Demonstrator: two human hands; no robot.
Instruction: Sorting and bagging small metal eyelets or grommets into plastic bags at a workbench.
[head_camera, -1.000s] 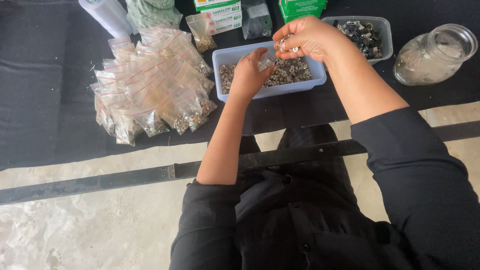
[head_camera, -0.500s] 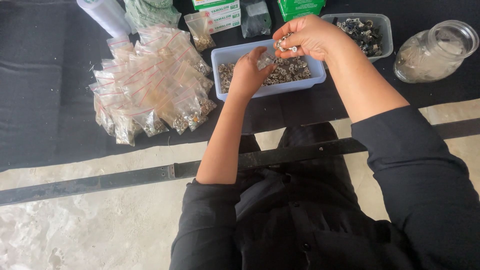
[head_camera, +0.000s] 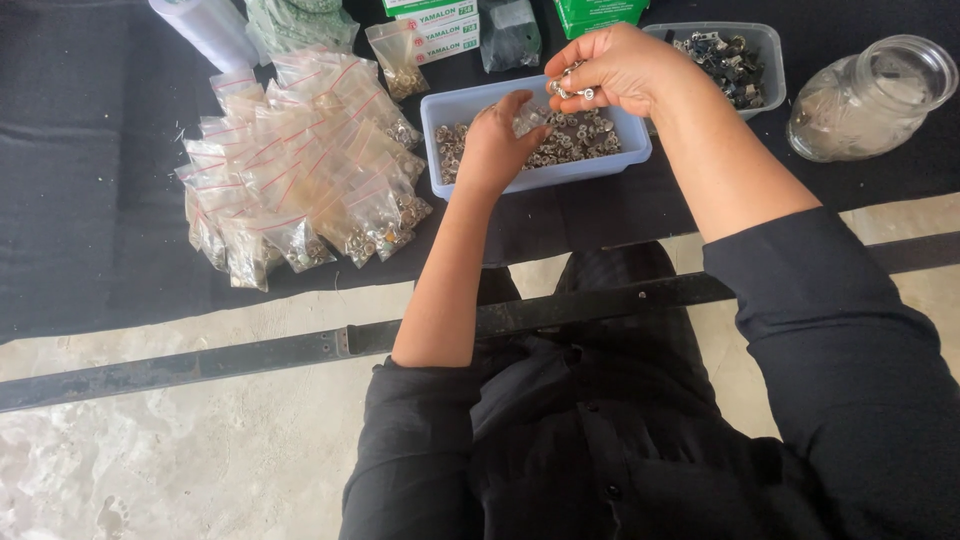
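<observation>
The heap of filled clear bags (head_camera: 300, 160) lies far left. In the blue tray (head_camera: 535, 175), the left hand (head_camera: 495, 150) pinches a small clear bag (head_camera: 527, 118); the right hand (head_camera: 615, 70), fingers closed on metal fasteners (head_camera: 572, 90), hovers above. Fasteners could miss the bag's narrow mouth and scatter.

The pale blue tray (head_camera: 610, 165) of small metal fittings is hemmed in: a heap of filled clear bags (head_camera: 300, 160) lies just to its left, small boxes (head_camera: 440, 25) and a dark packet (head_camera: 510, 35) stand behind it, and a second tray (head_camera: 765, 55) and a glass jar (head_camera: 870, 95) sit to its right. The left hand (head_camera: 500, 150) rests over the tray's left half and the right hand (head_camera: 620, 70) hangs above its far rim, so only the tray's right part lies open from above. Bare black cloth (head_camera: 90, 180) left of the bags and along the near table edge gives free passage.
</observation>
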